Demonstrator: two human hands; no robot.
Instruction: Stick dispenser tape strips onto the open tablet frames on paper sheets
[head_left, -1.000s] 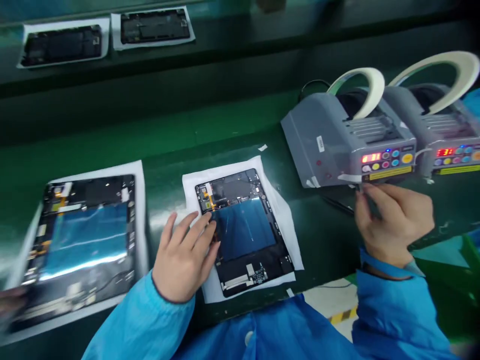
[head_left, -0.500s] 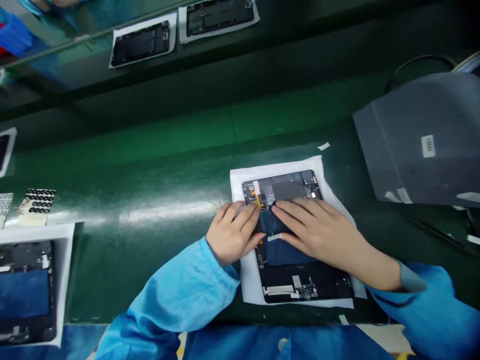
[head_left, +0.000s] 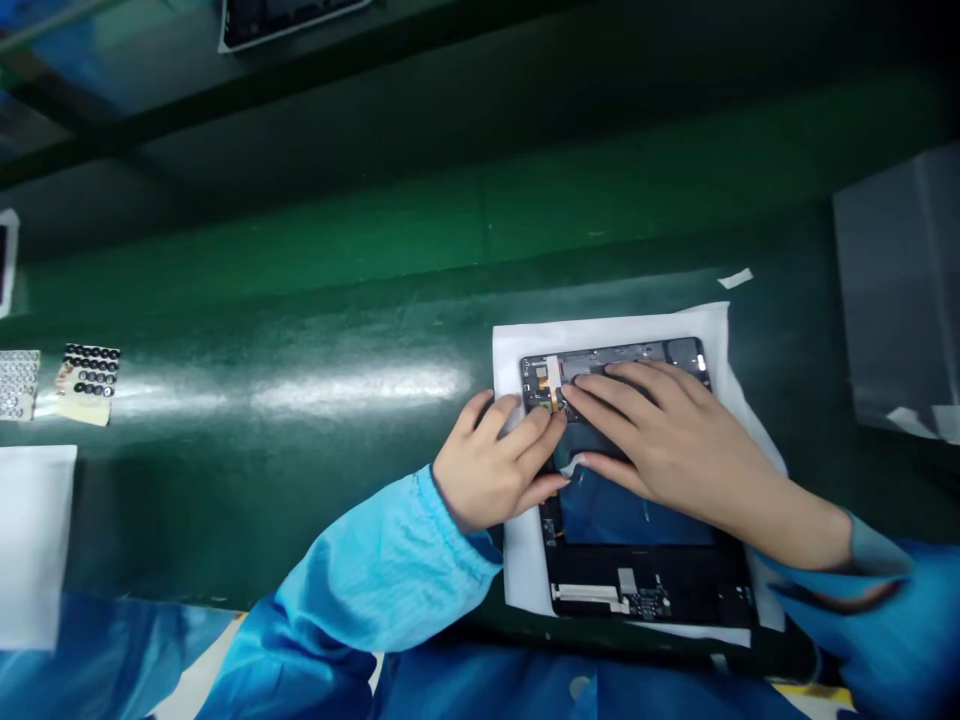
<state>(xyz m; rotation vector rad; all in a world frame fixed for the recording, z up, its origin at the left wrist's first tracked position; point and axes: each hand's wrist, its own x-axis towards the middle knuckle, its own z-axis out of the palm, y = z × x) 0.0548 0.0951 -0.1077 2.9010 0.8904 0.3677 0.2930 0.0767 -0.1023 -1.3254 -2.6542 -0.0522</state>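
Note:
An opened tablet (head_left: 637, 575), its inner parts and dark blue battery panel (head_left: 637, 510) exposed, lies on a white sheet (head_left: 517, 340) in front of me. My left hand (head_left: 499, 460) rests at its left edge, fingers apart, fingertips by an orange-and-white flex cable (head_left: 554, 372). My right hand (head_left: 667, 440) spreads across the upper part, hiding much of it; its index fingertip touches down near the same cable. A small pale strip (head_left: 573, 465) sits between the two thumbs, and I cannot tell whether either one grips it.
A grey box-like object (head_left: 900, 290) stands at the right. A scrap of white tape (head_left: 736, 278) lies beyond the tablet. At the left are a card of black round stickers (head_left: 94, 372), a lighter sticker sheet (head_left: 18, 383) and a white sheet (head_left: 34, 540). Another tablet (head_left: 281, 15) sits at the far shelf.
My view has shifted, so the tablet and both hands appear farther right. The right-hand fingers cover more of the tablet's top. The near-left sheet shows plain white where a tablet was visible.

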